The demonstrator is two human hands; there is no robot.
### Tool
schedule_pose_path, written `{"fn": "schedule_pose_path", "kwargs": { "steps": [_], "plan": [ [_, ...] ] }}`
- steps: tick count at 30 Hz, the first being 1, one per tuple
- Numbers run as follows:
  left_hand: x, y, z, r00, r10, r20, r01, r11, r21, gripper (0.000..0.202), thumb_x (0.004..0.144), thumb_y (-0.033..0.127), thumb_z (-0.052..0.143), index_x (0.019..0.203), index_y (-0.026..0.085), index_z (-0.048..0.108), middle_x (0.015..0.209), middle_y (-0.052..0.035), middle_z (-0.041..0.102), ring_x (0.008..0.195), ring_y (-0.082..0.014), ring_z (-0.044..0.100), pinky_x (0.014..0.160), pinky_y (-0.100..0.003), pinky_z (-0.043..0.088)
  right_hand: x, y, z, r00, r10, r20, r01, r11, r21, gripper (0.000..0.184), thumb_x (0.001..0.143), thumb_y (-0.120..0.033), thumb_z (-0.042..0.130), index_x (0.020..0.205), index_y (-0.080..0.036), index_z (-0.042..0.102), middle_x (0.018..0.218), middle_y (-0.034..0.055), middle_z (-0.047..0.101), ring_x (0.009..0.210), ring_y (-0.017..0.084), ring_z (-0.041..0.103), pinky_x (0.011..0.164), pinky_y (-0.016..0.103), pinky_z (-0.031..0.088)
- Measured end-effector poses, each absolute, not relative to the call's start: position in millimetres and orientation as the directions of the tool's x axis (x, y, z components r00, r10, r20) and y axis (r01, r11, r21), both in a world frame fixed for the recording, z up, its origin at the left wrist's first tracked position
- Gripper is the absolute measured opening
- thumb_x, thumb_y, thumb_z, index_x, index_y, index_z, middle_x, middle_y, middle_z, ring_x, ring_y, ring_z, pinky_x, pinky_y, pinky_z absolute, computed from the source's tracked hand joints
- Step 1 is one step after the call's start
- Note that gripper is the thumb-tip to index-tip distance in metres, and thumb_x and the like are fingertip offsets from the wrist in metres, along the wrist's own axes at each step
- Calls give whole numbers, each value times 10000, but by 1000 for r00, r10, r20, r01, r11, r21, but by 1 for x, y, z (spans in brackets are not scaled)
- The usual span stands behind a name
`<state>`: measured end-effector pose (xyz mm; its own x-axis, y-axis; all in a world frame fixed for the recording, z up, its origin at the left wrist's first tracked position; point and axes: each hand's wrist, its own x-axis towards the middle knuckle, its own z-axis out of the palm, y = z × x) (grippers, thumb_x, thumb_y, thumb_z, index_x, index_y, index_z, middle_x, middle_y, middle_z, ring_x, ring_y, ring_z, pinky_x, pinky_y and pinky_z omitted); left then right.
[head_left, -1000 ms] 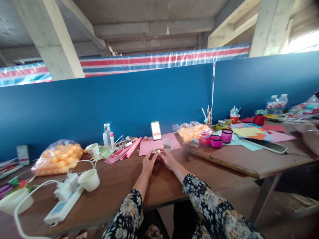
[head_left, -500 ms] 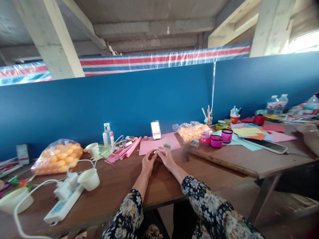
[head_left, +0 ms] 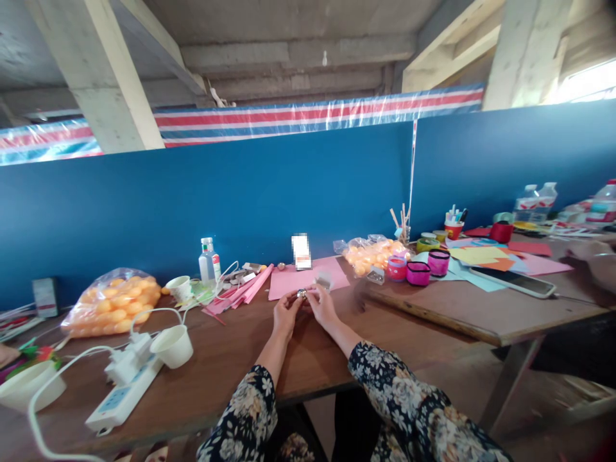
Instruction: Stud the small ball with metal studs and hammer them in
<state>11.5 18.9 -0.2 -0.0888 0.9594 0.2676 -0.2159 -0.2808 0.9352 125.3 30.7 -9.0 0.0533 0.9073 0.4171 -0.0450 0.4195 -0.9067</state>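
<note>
Both my hands meet over the near edge of the pink paper on the brown table. Between my fingertips sits a small, shiny silver object, too small to make out its kind. My left hand pinches it from the left, fingers curled. From the right, my right hand closes its fingertips at the same object. Just behind the right fingers lies a small clear, shiny piece. A phone-like upright item with a blurred white front stands behind the paper.
Left are a bag of orange balls, a white cup and a power strip. Pink strips lie nearer. Right are another ball bag, magenta rings and a phone. Another person's hand shows far right.
My hands keep nearly the same pose around the silver object, with only a slight shift of the fingers. The other person's hand at the far right has moved a little.
</note>
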Motion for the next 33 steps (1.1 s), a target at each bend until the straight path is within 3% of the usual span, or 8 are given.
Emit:
{"fn": "schedule_pose_path", "kwargs": {
  "steps": [6,12,17,22,27,33],
  "plan": [
    [9,20,-2,-97,948,304,-184,-318,930,398,599,308,681,937,114,602,911,-105,666,788,-184,626,759,-332,481,126,32,-12,8,928,372,-17,372,-928,255,721,-422,505,883,-228,540,832,39,619,624,174,587,439,252,448],
    [9,22,-4,-110,949,295,-169,-311,935,410,608,303,675,963,115,592,921,-110,660,803,-180,622,785,-340,471,126,27,-7,80,864,496,126,485,-865,217,741,-357,505,907,-225,548,925,49,600,833,188,572,741,314,452],
    [11,23,-4,-118,958,262,-228,-283,932,430,585,301,693,965,129,588,936,-104,656,821,-181,621,784,-336,473,125,25,-7,58,834,548,138,537,-832,214,753,-354,497,916,-228,554,920,46,600,819,180,573,773,317,438],
    [10,22,-3,-124,972,201,-352,-232,907,366,600,315,682,897,119,599,898,-96,661,782,-165,627,780,-341,481,123,30,-11,32,864,502,56,500,-864,208,730,-363,526,877,-222,568,896,41,604,815,187,577,728,314,459],
    [9,22,-3,-131,973,191,-365,-227,903,341,584,299,696,846,110,588,842,-92,663,747,-168,630,764,-365,489,124,32,-11,-8,868,497,5,497,-868,207,703,-348,563,862,-216,571,881,38,615,777,185,592,728,318,469],
    [10,22,-3,-112,972,208,-328,-233,915,396,618,312,675,963,143,579,936,-90,648,801,-170,622,775,-345,484,124,32,-11,-43,884,465,-56,462,-885,244,718,-343,541,923,-215,574,919,56,626,856,205,585,748,339,474]
  ]
}}
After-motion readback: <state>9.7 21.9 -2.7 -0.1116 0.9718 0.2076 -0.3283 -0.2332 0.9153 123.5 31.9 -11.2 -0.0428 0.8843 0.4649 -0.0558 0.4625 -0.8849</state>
